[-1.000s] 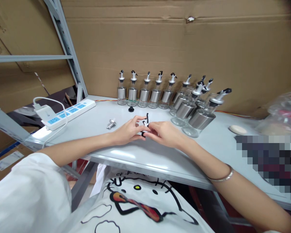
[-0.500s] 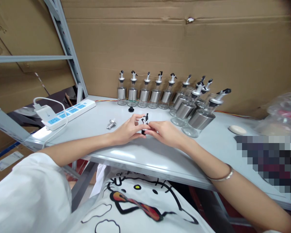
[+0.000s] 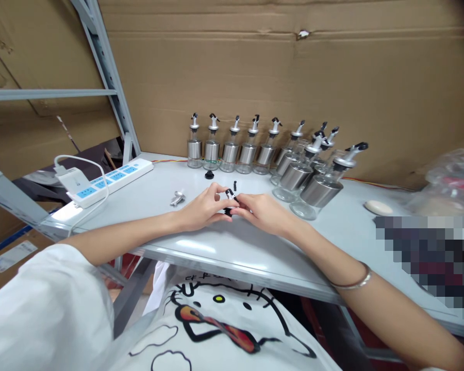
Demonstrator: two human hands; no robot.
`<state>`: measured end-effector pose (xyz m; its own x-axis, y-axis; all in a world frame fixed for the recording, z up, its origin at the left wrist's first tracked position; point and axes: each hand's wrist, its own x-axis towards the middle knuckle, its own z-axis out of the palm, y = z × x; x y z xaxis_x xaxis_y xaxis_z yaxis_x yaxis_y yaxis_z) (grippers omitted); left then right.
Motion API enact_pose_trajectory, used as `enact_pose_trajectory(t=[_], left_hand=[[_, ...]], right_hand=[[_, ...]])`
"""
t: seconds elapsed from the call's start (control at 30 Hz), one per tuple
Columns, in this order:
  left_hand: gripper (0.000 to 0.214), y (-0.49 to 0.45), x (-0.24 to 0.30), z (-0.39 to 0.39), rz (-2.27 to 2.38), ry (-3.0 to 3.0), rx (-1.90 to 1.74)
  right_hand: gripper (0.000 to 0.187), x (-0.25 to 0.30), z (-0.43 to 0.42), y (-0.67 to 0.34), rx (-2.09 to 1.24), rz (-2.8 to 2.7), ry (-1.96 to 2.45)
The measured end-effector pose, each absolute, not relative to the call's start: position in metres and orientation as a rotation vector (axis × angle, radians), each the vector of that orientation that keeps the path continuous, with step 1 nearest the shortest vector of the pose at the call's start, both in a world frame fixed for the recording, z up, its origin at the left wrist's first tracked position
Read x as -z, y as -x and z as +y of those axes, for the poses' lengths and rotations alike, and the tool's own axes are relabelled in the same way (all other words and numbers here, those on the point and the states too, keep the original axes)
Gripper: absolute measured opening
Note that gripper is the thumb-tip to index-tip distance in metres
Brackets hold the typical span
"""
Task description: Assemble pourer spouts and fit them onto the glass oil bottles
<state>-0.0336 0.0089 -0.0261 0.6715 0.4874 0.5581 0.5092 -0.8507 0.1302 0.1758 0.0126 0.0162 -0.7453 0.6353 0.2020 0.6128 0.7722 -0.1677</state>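
My left hand (image 3: 205, 208) has its fingers and thumb closed around a small silver-and-black bottle pourer (image 3: 231, 195) above the table. My right hand (image 3: 261, 211) pinches the same pourer from the other side, so fingers cover much of it. Its black flap shows on top and a black stopper part below. Just behind the hands is a small black piece (image 3: 235, 185). To the left lies a loose silver pourer spout (image 3: 177, 198), and farther back sits a black stopper (image 3: 209, 175).
Several glass bottles with steel sleeves (image 3: 230, 153) and pourers line the cardboard backing (image 3: 255, 67). A larger bottle (image 3: 320, 189) stands nearer on the right. At left is a power strip (image 3: 118, 178) with a cable; at right, a white oval object (image 3: 378, 207) and plastic bags (image 3: 452, 180).
The pourer has turned slightly between my fingers, and its black flap now shows over the silver spout. Both hands stay in nearly the same place.
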Motion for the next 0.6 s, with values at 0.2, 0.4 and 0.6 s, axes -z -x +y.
enact_pose_trajectory(t=[0.2, 0.4, 0.6], left_hand=[[0.034, 0.0345, 0.0259, 0.008, -0.786, 2.821, 0.962], [0.036, 0.0342, 0.027, 0.0076, -0.799, 2.839, 0.95], [0.034, 0.035, 0.0286, 0.01, -0.86, 2.866, 0.924]], right_hand=[[0.026, -0.017, 0.0124, -0.1772, -0.124, -2.712, 0.927], [0.024, -0.017, 0.0122, -0.1772, -0.184, -2.705, 0.98], [0.026, -0.0158, 0.0125, -0.1765, -0.167, -2.728, 0.939]])
